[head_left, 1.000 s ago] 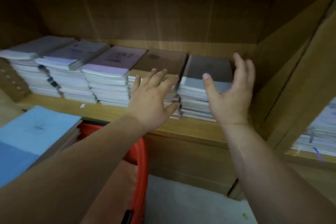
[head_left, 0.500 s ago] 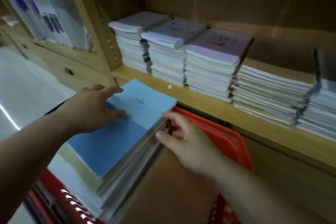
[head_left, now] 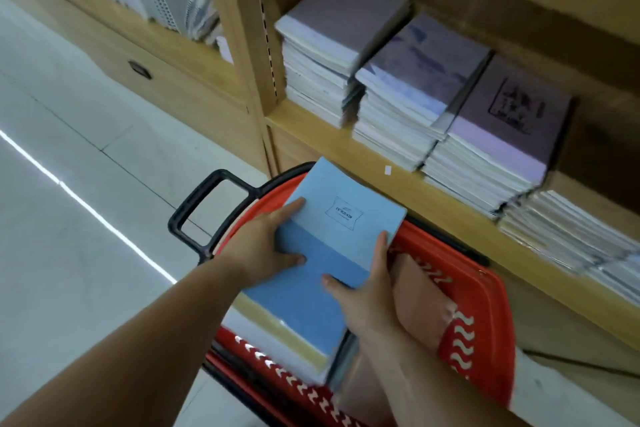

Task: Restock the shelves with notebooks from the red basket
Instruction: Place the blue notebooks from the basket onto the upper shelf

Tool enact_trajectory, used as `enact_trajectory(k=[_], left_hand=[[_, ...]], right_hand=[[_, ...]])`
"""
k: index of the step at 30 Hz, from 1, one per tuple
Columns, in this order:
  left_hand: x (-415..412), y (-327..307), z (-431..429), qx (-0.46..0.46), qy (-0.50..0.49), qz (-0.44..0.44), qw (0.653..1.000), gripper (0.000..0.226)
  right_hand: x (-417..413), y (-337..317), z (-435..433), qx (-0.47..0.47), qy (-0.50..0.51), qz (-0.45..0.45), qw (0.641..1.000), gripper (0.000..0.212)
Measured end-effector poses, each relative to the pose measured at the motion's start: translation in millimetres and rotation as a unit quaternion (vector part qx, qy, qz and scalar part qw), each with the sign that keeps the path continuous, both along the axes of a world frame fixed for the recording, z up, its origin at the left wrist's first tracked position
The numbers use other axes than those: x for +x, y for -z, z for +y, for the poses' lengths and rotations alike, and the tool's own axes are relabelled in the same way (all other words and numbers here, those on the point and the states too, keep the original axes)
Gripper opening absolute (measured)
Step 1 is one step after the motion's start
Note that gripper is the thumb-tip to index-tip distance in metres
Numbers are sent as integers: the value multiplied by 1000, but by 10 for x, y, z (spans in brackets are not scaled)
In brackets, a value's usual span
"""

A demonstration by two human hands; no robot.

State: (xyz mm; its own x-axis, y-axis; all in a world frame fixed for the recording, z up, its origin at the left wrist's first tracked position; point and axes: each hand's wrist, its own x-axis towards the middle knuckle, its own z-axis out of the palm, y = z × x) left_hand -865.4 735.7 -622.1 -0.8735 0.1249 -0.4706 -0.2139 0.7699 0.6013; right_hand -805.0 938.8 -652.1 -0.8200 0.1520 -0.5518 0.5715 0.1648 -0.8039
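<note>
Between both hands sits the blue stack point(head_left: 332, 253) of notebooks. My left hand point(head_left: 263, 250) grips its left edge, with a finger and the thumb laid on the top cover. My right hand point(head_left: 363, 295) clamps the right edge, thumb on the cover and a finger running up the side. How many notebooks the grip takes in I cannot tell; pale page edges show just below it. Under the grip the stack lies tilted in the red basket point(head_left: 485, 291), its far corner reaching over the far rim. Just right of my right hand a brownish packet point(head_left: 422, 298) lies in the basket. Left of and beyond my left hand the black handle point(head_left: 207, 208) stands out from the rim. Beyond the grip runs the wooden shelf point(head_left: 346, 146), with a small white scrap point(head_left: 388, 169) on its board and piles point(head_left: 422, 80) of notebooks side by side, three with lilac covers and a lower pale one farther right. Far left of the grip is pale floor point(head_left: 69, 184), crossed by a bright streak.
</note>
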Motion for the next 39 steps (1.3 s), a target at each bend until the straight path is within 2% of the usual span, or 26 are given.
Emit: enact_trajectory(k=[5, 9, 18, 21, 27, 30, 34, 39], left_hand=[[186, -5, -111, 59, 4, -4, 998, 95], [223, 70, -124, 76, -22, -1, 997, 100], [191, -32, 18, 32, -9, -50, 998, 104], [330, -24, 101, 24, -42, -39, 998, 102], [560, -120, 158, 122, -127, -79, 981, 94], [730, -123, 173, 157, -134, -76, 976, 88], [947, -88, 174, 160, -151, -49, 974, 79], [931, -74, 109, 162, -132, -65, 976, 78]], right_hand=[[-114, -258, -121, 34, 10, -86, 996, 126], [-177, -302, -152, 30, 10, -117, 993, 125], [-159, -249, 10, -4, -1, -102, 995, 120], [-109, -240, 85, -1, -21, -93, 995, 116], [148, -291, 34, 57, -42, -64, 995, 94], [276, -264, 28, 62, -43, -65, 995, 90], [457, -266, -1, 68, -16, -82, 994, 89], [582, -370, 3, 79, 33, -77, 993, 89]])
